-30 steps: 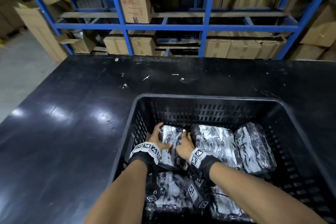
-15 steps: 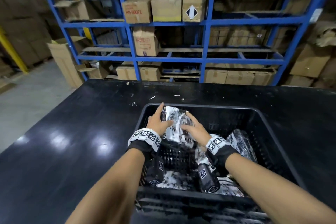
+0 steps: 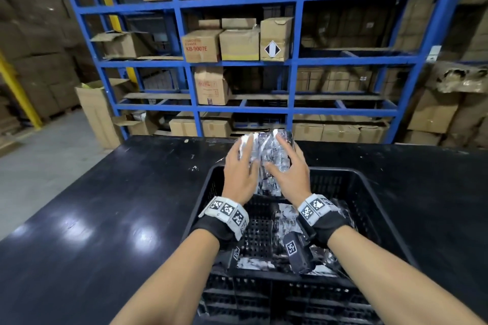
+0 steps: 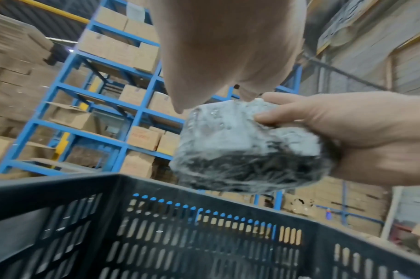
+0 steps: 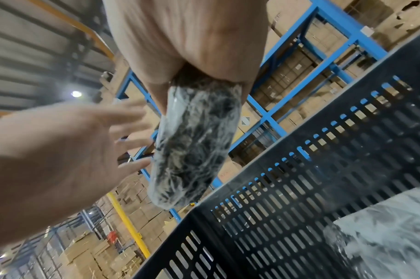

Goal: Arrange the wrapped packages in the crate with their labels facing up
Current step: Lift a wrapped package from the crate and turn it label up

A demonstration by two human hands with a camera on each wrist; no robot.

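A wrapped package (image 3: pixel 266 155) in crinkled clear film, dark inside, hangs in the air above the far rim of the black slotted crate (image 3: pixel 338 171). My right hand (image 3: pixel 289 174) grips it from the right, fingers curled round its edge (image 4: pixel 347 132). My left hand (image 3: pixel 239 174) lies against its left side with fingers straight and spread (image 5: pixel 60 151). No label shows on the package (image 5: pixel 194 147). Other wrapped packages (image 3: pixel 286 216) lie on the crate floor under my wrists.
The crate stands on a glossy black table (image 3: pixel 105 219). Beyond the table's far edge rises blue steel shelving (image 3: pixel 295 60) loaded with cardboard boxes (image 3: pixel 237 45). Grey floor (image 3: pixel 39 161) lies to the left.
The package has risen from the crate floor to above the far rim. My left fingers have straightened against it while the right hand keeps its grip.
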